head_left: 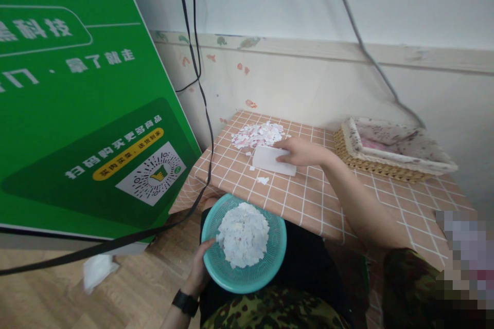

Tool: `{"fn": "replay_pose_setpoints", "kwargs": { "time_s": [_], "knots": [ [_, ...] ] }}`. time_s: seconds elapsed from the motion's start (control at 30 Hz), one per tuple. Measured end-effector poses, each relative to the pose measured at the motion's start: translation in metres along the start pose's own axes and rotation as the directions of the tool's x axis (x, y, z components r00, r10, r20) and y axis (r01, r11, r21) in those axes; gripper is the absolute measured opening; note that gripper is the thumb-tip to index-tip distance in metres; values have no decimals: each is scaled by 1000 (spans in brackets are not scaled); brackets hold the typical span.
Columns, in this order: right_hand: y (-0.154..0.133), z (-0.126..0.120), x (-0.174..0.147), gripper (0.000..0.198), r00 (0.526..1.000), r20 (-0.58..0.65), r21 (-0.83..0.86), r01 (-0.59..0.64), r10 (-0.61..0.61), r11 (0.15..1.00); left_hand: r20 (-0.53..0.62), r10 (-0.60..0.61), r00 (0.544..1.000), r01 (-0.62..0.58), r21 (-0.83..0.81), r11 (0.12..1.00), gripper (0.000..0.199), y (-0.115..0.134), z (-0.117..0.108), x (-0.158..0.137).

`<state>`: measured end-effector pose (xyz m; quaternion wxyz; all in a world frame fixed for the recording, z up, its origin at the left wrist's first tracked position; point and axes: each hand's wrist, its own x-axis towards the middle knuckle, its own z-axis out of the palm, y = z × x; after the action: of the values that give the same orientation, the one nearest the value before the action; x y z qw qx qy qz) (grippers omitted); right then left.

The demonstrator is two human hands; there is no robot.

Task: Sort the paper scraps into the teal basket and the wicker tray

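Observation:
My left hand (199, 267) grips the left rim of a round teal plastic colander (283, 247), with the thumb over the edge. The colander rests on my lap and holds a heap of small white paper scraps (243, 236). My right hand (301, 152) is closed on the right part of a white, flat rectangular piece (266, 160), like card or a shallow box; its exact kind is unclear. That piece stands low on the table, just in front of a pile of white and pinkish paper scraps (258, 134). A few loose scraps (263, 180) lie nearer the table edge.
A brown checked cloth covers the table (304, 200). At the right stands a wicker basket (341, 149) with a patterned lining. A large green sign panel (96, 77) rises at left, with a black strap (208, 128) hanging before it. A white bag-like item (98, 270) lies on the floor.

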<state>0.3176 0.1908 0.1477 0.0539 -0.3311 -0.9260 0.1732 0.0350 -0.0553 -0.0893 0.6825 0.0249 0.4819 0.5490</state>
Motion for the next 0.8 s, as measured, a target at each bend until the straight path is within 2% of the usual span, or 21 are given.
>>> {"fn": "replay_pose_setpoints", "kwargs": {
  "time_s": [0.27,0.43,0.63,0.7,0.8],
  "knots": [
    [-1,-5,-3,22,999,49,26,18,-20,999,-3,-6,1000,6,-11,1000,25,0,0,0],
    [1,0,1,21,1000,-10,4,8,-8,1000,-15,-19,1000,19,-9,1000,25,2,2,-2],
    [1,-2,-1,23,997,64,37,47,-49,998,-16,-25,1000,25,-5,1000,23,1,2,-2],
    [1,-5,-3,22,999,31,29,37,-38,999,-19,-18,1000,18,-3,1000,21,2,2,-2],
    [0,-5,-1,22,996,-86,-10,-26,25,1000,-25,-18,1000,18,13,1000,20,2,3,-3]
  ]
}}
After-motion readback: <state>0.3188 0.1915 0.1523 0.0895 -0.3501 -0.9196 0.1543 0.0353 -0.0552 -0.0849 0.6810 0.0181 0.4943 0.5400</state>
